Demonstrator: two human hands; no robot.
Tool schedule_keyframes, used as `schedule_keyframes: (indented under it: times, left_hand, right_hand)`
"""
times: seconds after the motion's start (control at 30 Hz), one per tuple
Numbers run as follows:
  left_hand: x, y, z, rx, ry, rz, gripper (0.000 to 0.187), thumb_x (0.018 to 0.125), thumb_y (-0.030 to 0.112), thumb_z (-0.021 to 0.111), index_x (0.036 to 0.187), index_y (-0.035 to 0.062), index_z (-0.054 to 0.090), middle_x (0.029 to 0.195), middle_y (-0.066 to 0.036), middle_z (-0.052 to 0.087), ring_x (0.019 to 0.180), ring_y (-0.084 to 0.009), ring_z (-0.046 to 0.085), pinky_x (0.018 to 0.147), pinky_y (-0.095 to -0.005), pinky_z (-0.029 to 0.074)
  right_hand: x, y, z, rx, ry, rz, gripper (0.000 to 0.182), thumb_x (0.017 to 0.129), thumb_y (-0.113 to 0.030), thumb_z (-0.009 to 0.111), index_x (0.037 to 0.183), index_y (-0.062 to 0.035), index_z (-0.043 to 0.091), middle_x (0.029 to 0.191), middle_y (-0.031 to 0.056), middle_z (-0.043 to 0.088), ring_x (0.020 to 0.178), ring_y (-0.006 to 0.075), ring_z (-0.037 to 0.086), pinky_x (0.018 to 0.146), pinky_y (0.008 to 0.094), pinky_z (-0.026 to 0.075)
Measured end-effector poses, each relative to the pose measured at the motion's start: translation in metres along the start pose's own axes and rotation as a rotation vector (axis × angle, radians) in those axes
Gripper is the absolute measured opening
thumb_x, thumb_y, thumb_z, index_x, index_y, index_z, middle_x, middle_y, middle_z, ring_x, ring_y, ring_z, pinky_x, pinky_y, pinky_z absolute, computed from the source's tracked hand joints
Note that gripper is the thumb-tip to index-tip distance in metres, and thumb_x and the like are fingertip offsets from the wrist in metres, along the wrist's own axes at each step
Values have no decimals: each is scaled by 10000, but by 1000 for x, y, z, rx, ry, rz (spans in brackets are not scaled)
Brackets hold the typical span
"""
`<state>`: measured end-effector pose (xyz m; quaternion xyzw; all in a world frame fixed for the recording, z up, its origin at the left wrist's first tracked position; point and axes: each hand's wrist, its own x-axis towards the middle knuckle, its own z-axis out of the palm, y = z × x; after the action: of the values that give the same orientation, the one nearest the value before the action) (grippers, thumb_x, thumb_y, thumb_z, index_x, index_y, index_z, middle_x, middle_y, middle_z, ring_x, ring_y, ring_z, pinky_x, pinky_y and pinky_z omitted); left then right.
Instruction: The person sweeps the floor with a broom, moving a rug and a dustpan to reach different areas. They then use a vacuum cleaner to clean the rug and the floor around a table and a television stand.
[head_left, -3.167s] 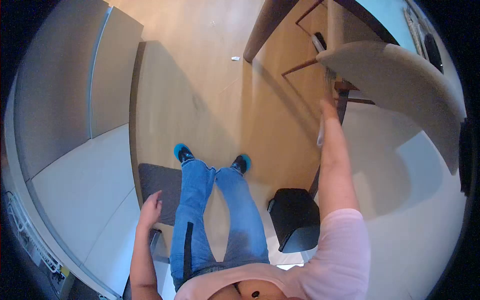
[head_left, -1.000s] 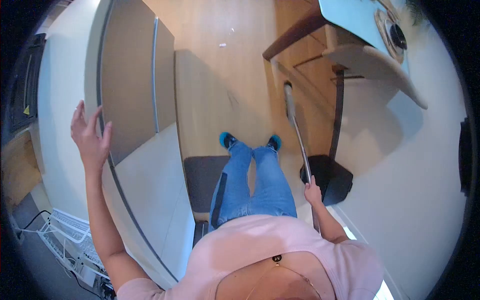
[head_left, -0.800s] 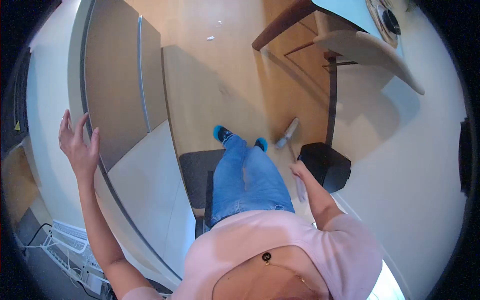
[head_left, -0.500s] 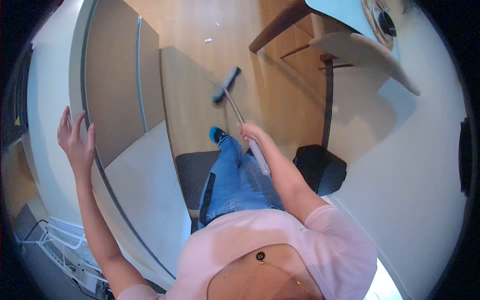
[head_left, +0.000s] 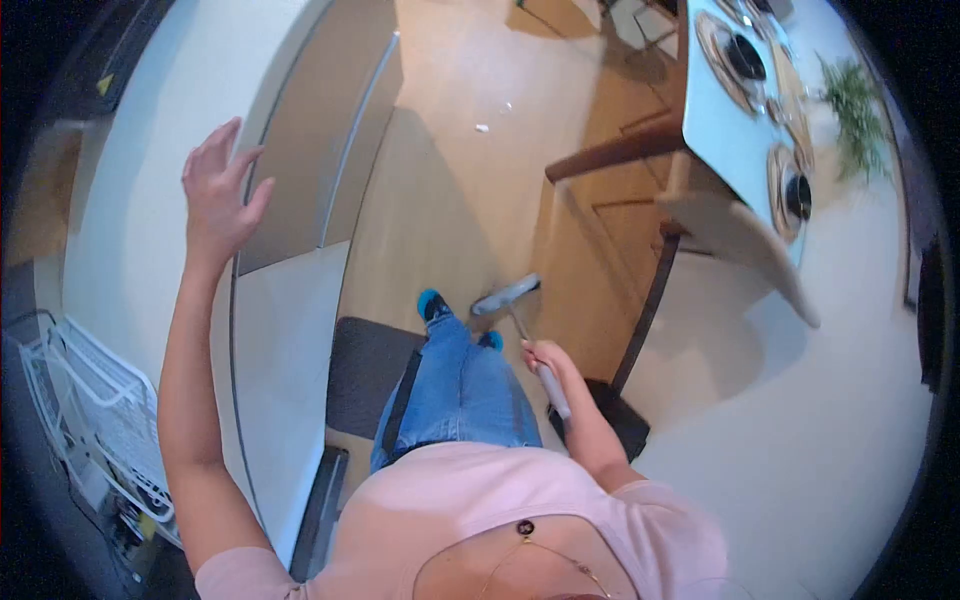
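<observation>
My right hand (head_left: 545,355) is wrapped round the handle of a broom (head_left: 507,294), near the handle's pale grip, low in front of my right hip. The broom's long grey head with dark bristles is down at the wood floor (head_left: 430,180), just ahead of my shoes. Raised at the left, my left hand (head_left: 222,195) has its fingers apart and nothing in it, and overlaps the edge of the cabinet (head_left: 315,130) in this view. Farther ahead on the floor lies a small white scrap (head_left: 482,128), with a tinier bit beyond it.
A table (head_left: 715,120) with place settings stands at the right, a wooden chair (head_left: 745,235) at its near end. By the wall is a green plant (head_left: 850,110). A dark mat (head_left: 365,365) lies left of my legs, a black object (head_left: 620,425) on the right, a white wire rack (head_left: 100,400) lower left.
The broom head has come back toward my feet and to the right, with my right hand drawn lower. My left hand sits a little higher and farther right. The view has shifted, showing more table.
</observation>
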<state>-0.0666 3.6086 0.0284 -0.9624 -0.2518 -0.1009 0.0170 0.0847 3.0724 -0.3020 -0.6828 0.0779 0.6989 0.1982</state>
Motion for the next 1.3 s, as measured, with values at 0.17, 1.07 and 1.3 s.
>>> schedule_keyframes:
  times: [0.17,1.07,1.3]
  left_hand:
    - [-3,0,-2,-8,3,-53,308,679,195,600,971,99,571,1287,-77,350,1216,-239,288,1008,-424,165]
    - [6,1,-2,-11,-78,-168,388,591,137,572,972,64,562,1293,-86,363,1206,-257,309,994,-408,216]
    - [3,-4,1,21,-63,-171,380,588,119,571,965,77,556,1277,-81,384,1188,-256,334,984,-390,249]
  right_hand:
    - [28,-177,10,414,-143,-102,328,862,-296,420,598,-103,402,456,12,418,380,149,398,371,305,344]
    - [108,-367,-37,-785,-287,-277,184,778,-183,514,759,-1,509,555,83,523,440,201,507,407,352,426]
    - [-81,-365,-85,-849,-251,-354,164,781,-139,488,869,-1,503,529,26,458,417,114,474,370,252,378]
